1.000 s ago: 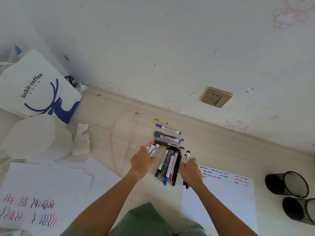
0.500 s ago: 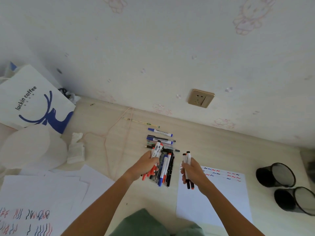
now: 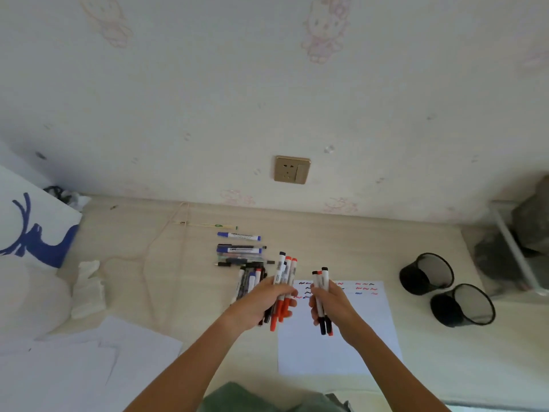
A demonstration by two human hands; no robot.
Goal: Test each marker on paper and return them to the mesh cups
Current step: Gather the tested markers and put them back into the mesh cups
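At far left a white paper bag point(image 3: 32, 230) with a blue deer print stands on the worktop point(image 3: 341, 242), with loose white sheets point(image 3: 89, 361) near you and a crumpled tissue point(image 3: 87, 288) between them. A thin cord point(image 3: 154, 248) loops across the wood toward the wall. Left of centre, several markers point(image 3: 239, 250) lie flat in a pile, blue-capped ones farthest from you, with a pencil point(image 3: 208, 225) beyond them. Your left hand point(image 3: 261, 301) has its grip closed round a bundle of markers point(image 3: 283, 281), mostly orange-capped with one dark cap, raised above the near edge of the pile. Just to its right, your right hand point(image 3: 332, 304) has its grip closed round a smaller bundle point(image 3: 322, 282) of about three markers, black and orange ends showing; it is held over the test paper point(image 3: 341, 346). That sheet lies flat and carries rows of red, blue and black squiggles along its far edge. Well to the right, two black mesh cups point(image 3: 426, 273) lie tipped on their sides, touching each other, mouths facing right. A wall socket point(image 3: 292, 169) sits above the worktop.
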